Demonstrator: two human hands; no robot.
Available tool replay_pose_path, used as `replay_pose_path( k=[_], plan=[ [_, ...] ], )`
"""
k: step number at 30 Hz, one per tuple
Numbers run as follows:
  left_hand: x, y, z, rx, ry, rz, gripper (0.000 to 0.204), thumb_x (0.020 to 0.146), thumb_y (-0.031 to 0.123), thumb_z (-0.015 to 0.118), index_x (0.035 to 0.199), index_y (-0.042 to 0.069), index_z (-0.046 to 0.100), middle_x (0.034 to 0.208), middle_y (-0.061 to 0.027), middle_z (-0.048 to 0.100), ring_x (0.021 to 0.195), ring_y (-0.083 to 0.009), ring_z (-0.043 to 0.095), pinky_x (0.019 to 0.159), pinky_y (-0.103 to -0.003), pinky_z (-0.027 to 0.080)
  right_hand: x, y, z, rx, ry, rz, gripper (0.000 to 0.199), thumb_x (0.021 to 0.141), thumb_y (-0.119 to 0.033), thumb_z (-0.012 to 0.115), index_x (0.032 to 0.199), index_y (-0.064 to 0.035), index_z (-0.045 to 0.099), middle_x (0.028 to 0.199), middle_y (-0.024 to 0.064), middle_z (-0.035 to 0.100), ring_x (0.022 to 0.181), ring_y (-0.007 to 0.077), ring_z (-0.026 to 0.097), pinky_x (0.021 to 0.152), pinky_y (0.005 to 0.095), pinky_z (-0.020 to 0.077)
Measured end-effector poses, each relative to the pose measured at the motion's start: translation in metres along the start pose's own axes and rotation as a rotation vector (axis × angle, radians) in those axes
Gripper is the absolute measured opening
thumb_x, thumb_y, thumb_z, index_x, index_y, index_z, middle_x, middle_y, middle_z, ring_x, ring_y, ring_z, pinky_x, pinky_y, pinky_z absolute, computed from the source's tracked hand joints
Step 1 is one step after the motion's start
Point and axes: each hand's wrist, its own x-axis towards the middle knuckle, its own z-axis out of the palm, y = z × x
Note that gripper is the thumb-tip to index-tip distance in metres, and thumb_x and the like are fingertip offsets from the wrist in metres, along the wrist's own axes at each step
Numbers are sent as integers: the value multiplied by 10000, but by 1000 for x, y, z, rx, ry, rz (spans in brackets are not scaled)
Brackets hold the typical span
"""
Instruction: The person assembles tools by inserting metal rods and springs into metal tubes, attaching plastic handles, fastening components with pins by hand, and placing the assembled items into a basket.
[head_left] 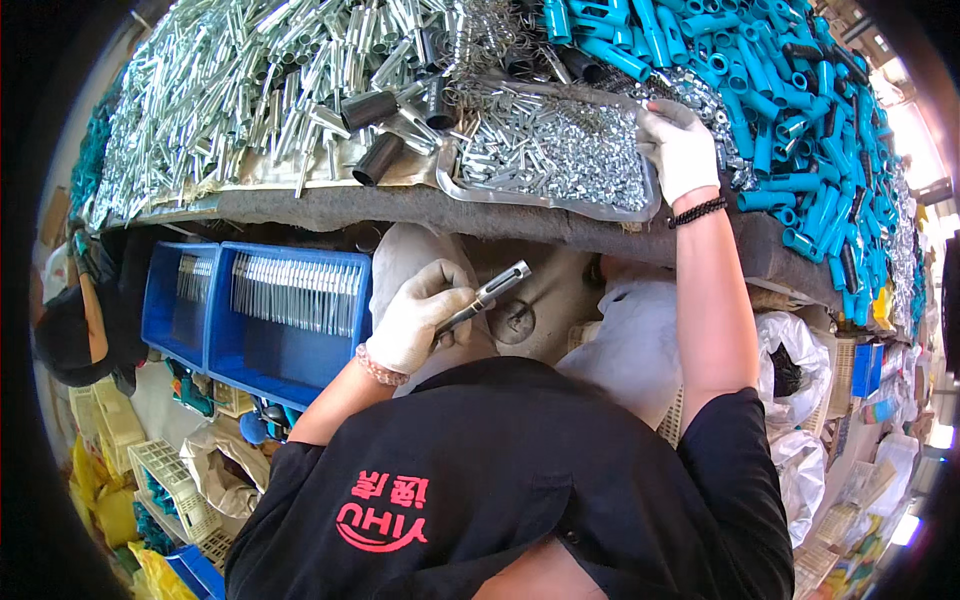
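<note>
my left hand (415, 318) is close to me, below the bench (400, 208) edge, fingers shut tight around a thin metal tube (487, 296). the tube is long and lies slanted, its slotted tip pointing up toward 2 o'clock. i think i should hold it steady and keep that open tip facing the tray. farther away, my right hand (678, 150) rests on the right rim of the metal tray (460, 185) full of small shiny parts. i cannot tell if those fingers pinch anything. blue tubes (760, 90) lie beyond at 1 o'clock.
</note>
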Motion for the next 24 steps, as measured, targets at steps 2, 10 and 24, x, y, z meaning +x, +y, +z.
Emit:
replay_pose_path(
  k=[2,10,24],
  plan=[
    [2,-4,2,29,13,6,118,945,180,577,949,63,561,679,-38,597,467,-96,511,417,-216,364,0,-2,-3,68,-12,59,279,884,-26,678,1142,14,578,869,93,677,671,166,650,605,273,537],
    [-2,1,-13,-153,-29,155,77,938,128,599,968,66,566,780,-56,631,502,-74,513,421,-196,338,-106,-49,27,-397,-464,102,283,890,-2,644,1167,27,592,863,67,652,658,119,628,575,247,523],
    [-16,-34,-54,164,-363,428,423,876,206,761,1216,62,555,992,-23,642,815,-98,583,716,-257,498,-177,0,86,-521,-875,393,328,825,-40,704,1125,12,581,848,72,636,634,129,654,556,243,511]
  ],
)
